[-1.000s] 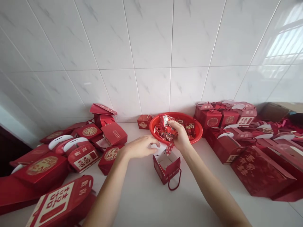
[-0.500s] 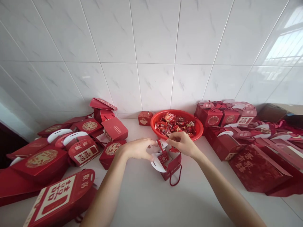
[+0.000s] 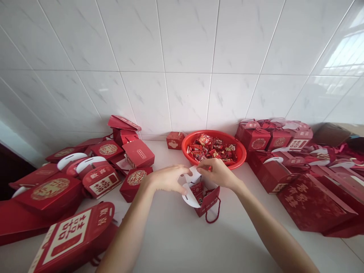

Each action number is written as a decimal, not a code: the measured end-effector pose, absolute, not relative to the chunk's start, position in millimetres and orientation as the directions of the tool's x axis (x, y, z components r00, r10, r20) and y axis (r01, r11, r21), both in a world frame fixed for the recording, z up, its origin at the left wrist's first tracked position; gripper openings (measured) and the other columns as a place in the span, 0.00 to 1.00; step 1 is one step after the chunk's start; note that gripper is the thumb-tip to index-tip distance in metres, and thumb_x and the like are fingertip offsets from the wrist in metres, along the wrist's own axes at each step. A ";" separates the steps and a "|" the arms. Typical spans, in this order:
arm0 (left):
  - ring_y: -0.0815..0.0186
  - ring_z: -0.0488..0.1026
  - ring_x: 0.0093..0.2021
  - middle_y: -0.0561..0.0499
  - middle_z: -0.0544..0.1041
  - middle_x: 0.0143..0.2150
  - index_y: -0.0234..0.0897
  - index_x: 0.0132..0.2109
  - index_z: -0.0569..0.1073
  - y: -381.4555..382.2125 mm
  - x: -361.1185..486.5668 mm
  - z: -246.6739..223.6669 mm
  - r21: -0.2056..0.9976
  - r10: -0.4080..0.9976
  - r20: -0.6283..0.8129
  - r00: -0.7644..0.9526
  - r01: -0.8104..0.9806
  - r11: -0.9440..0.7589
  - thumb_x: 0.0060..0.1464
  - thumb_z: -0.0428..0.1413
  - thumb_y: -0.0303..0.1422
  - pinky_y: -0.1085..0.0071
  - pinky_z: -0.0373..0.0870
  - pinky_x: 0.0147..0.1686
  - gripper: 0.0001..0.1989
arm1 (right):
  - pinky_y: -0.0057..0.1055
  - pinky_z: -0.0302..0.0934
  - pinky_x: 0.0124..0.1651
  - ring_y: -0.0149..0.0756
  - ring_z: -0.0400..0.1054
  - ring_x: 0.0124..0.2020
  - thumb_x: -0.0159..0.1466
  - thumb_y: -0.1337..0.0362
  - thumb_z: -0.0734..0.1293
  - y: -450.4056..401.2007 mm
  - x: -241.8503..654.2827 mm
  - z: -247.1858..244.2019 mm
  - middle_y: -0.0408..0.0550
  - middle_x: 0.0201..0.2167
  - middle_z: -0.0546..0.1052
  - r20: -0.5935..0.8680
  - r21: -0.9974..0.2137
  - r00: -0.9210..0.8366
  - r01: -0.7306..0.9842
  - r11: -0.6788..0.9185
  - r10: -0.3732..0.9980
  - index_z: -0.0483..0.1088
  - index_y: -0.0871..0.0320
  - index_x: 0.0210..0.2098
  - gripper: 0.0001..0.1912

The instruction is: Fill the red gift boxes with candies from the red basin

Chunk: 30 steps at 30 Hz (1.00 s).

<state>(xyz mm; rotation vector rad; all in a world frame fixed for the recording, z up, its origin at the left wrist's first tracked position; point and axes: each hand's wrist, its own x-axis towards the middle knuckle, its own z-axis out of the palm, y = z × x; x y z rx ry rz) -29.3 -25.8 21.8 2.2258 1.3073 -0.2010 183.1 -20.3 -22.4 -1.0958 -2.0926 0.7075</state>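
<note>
A small red paper gift box (image 3: 209,203) stands with its top undone in front of the basin, showing white inner flaps and a dark red cord handle. Small red-wrapped sweets (image 3: 196,188) lie inside it. My left hand (image 3: 167,180) curves around the box's left side, thumb at the rounded white flap and fingers at the rear flap. At the box's far edge, my right hand (image 3: 218,173) has its fingertips closed on the upright rear flap. Its fingers partly hide that flap.
Behind the box sits a red plastic basin (image 3: 241,159) of wrapped sweets. A small red box (image 3: 175,140) stands beside it, near the tiled wall. Red gift boxes crowd the left (image 3: 57,189) and right (image 3: 313,201) of the white tabletop (image 3: 182,242).
The red-wrapped piece that stood up at the box opening no longer shows there. The white rear flap now stands upright at my right fingertips. My left hand has barely moved.
</note>
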 end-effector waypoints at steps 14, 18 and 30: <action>0.50 0.63 0.64 0.48 0.66 0.65 0.45 0.61 0.69 -30.2 -30.2 18.1 0.428 0.753 -0.321 0.575 0.797 -0.426 0.45 0.64 0.41 0.66 0.66 0.53 0.35 | 0.40 0.64 0.54 0.47 0.70 0.52 0.51 0.51 0.78 -43.3 257.9 -24.4 0.51 0.52 0.77 0.178 -0.770 -0.574 0.424 0.476 0.799 0.73 0.52 0.54 0.32; 0.52 0.66 0.61 0.49 0.69 0.61 0.44 0.58 0.71 -43.9 -25.0 25.1 0.417 0.755 -0.337 0.562 0.808 -0.416 0.46 0.64 0.40 0.68 0.67 0.48 0.30 | 0.43 0.65 0.53 0.46 0.70 0.51 0.55 0.53 0.76 -53.4 260.2 -44.6 0.51 0.53 0.76 0.210 -0.723 -0.467 0.517 0.458 0.859 0.71 0.50 0.56 0.30; 0.56 0.74 0.49 0.51 0.79 0.47 0.42 0.45 0.76 -34.7 -6.4 8.3 0.577 0.524 -0.348 0.778 0.618 -0.534 0.47 0.66 0.36 0.67 0.68 0.43 0.17 | 0.39 0.69 0.47 0.43 0.73 0.46 0.65 0.55 0.68 -75.0 225.7 -83.7 0.53 0.45 0.76 0.500 -0.613 -0.320 0.526 0.590 0.805 0.74 0.53 0.48 0.14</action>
